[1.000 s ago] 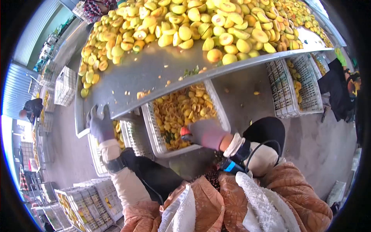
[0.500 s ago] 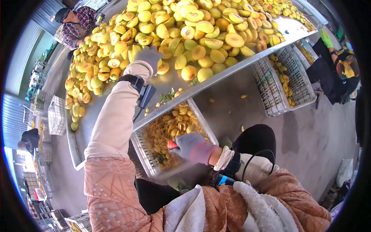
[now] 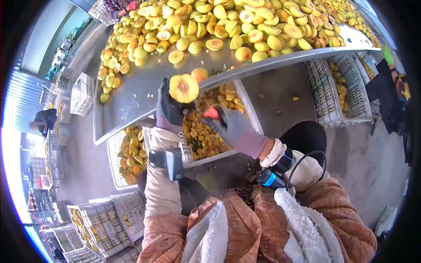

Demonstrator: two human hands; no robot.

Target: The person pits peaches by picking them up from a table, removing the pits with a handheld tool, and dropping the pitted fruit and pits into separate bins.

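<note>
My left hand (image 3: 170,105), in a dark-palmed grey glove, holds up a halved yellow fruit (image 3: 183,88), cut face showing, near the metal table's edge. Another fruit half (image 3: 199,75) is just behind it. In my right hand (image 3: 237,131), gloved grey and pink, is a red-handled tool (image 3: 211,113); its thin tip points toward the fruit. Below both hands stands a white crate (image 3: 252,109) of peelings and fruit pieces (image 3: 204,140). A large pile of halved fruit (image 3: 219,22) covers the far part of the metal table (image 3: 131,101).
A crate of fruit halves (image 3: 131,153) stands at lower left, with stacked crates (image 3: 103,223) behind. More crates (image 3: 324,92) are under the table at right. A person's sleeve (image 3: 113,8) shows top left, a person in dark clothes (image 3: 386,87) at right.
My left hand has come back from the pile to the table's near edge with a fruit half. My right hand has risen with the tool toward it. The view has shifted.
</note>
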